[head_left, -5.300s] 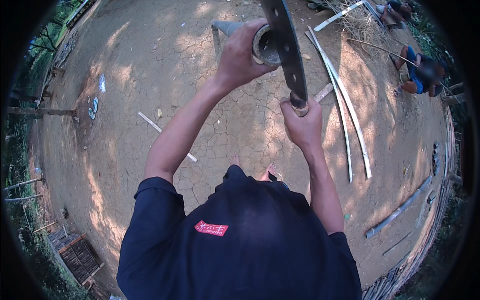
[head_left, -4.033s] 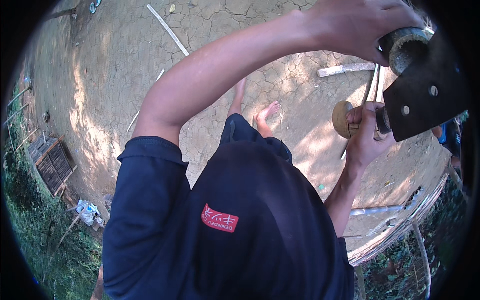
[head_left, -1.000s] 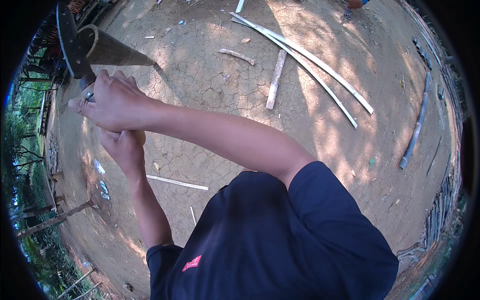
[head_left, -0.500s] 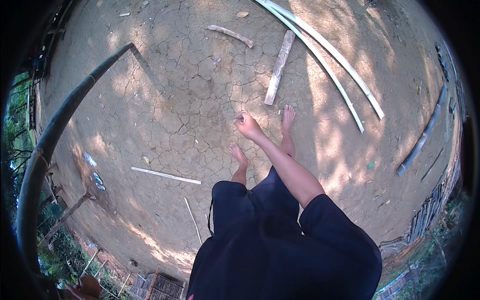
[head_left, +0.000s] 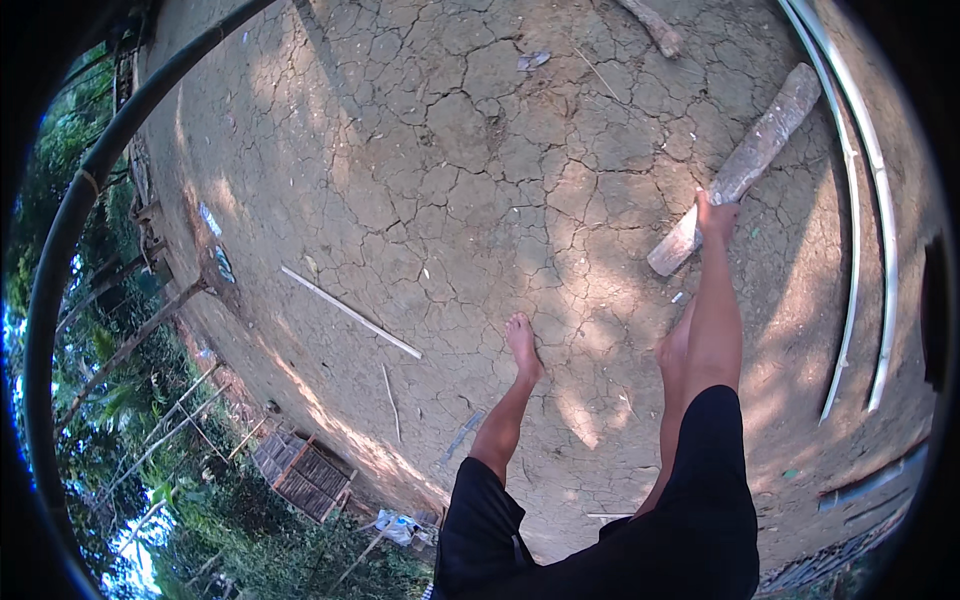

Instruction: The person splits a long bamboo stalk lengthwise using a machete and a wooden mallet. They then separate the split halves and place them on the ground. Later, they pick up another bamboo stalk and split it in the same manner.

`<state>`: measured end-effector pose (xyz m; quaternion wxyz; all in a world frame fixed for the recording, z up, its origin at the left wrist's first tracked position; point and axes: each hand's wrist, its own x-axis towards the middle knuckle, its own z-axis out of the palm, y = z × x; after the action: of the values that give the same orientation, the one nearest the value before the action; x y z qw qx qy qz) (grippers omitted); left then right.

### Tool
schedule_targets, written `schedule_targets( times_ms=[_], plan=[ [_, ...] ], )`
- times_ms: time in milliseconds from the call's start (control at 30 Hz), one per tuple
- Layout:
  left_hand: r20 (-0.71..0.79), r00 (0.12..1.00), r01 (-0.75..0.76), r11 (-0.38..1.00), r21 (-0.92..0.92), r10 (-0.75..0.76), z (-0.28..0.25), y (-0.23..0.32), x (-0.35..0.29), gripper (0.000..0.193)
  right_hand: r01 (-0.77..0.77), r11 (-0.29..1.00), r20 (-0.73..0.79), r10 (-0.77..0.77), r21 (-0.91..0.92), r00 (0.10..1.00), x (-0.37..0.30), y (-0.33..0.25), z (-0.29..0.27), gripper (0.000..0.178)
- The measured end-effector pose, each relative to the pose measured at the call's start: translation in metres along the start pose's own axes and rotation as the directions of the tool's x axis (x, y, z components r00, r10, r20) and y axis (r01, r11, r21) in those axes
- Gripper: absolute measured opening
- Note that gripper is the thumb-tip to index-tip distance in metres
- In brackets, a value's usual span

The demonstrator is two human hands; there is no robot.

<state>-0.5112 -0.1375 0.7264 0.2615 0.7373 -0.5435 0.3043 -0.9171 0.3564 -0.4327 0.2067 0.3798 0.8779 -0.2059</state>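
Note:
My right hand (head_left: pixel 718 218) reaches down to a short split log (head_left: pixel 755 150) lying on the cracked dirt. Its fingers are wrapped over the log's side, towards the nearer end. A long dark bamboo pole (head_left: pixel 47 320) curves along the left rim of the view; what supports it is hidden. My left hand is out of view. Just below the log stands my bare right foot (head_left: pixel 674 345), partly behind my forearm. My left foot (head_left: pixel 522 345) is planted farther left.
Two long split bamboo strips (head_left: pixel 882 220) lie right of the log. A thick stick (head_left: pixel 652 25) is at the top. Thin strips (head_left: pixel 350 312) lie on the left ground. Sandals (head_left: pixel 222 265) and wooden posts (head_left: pixel 130 350) are farther left; another bamboo length (head_left: pixel 875 475) lies lower right.
My right hand has come down from mid-air onto the log and closed on it. The view has shifted lower and turned; the dark pole swung with it. A hand at lower left has left view.

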Motion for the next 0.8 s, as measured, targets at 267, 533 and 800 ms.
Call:
schedule_targets(
  times_ms=[267,533,800],
  plan=[
    [0.178,0.967,-0.081,0.883,-0.462,0.182,-0.059,-0.059,0.136,0.05,-0.113,0.677,0.32,-0.19,0.728,0.928,-0.157,-0.031,-0.148,0.081],
    [-0.042,0.935,-0.24,0.542,-0.806,0.352,0.048,0.072,0.092,0.023,0.137,0.677,0.367,-0.543,0.723,0.755,-0.398,-0.057,-0.4,0.066],
    [-0.176,0.845,-0.468,0.539,-0.7,0.505,0.023,0.139,0.149,0.038,0.543,-0.576,-0.715,-0.696,0.61,0.065,-0.657,-0.276,-0.752,0.084]
  ],
)
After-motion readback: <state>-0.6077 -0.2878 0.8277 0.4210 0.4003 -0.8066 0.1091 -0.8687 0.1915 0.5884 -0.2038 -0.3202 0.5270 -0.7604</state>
